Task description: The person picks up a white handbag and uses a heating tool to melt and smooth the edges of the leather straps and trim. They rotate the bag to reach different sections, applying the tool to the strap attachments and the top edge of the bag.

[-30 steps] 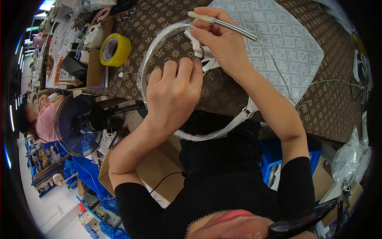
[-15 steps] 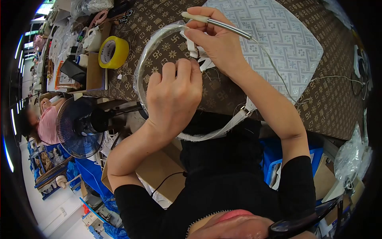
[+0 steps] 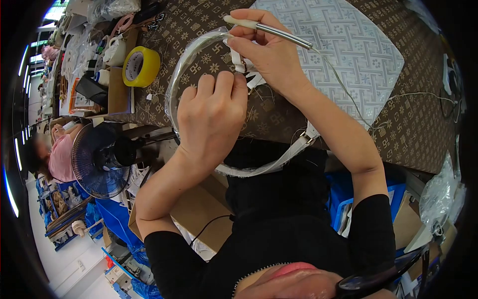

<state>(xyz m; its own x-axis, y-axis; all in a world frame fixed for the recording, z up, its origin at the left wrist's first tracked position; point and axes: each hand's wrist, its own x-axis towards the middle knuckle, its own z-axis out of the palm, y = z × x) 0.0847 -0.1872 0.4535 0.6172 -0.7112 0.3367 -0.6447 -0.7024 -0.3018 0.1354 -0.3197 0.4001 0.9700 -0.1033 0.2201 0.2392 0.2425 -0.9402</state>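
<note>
My right hand (image 3: 271, 57) is closed, its thumb and index finger pinching a white strap (image 3: 294, 149) partly wrapped in clear plastic, which loops round to the table's front edge. Across the same fingers lies a pen-like tool (image 3: 284, 35) with a pale tip, a metal barrel and a thin cord. My left hand (image 3: 211, 117) is a fist inside the loop, knuckles up. A small dark point shows by its fingertips; what it grips is mostly hidden. Beside it hangs a white strap end (image 3: 238, 61) with a metal fitting, and loose threads lie below.
A roll of yellow tape (image 3: 141, 66) stands left, near a cardboard box (image 3: 118, 89) and cluttered supplies. A patterned light sheet (image 3: 348, 60) covers part of the brown tablecloth (image 3: 423, 119). A fan (image 3: 102, 159) stands left; beyond it sits a person in pink (image 3: 62, 157).
My left hand has shifted slightly left and toward my body, away from the strap end. My right hand has moved slightly left, still holding the strap and the pen-like tool.
</note>
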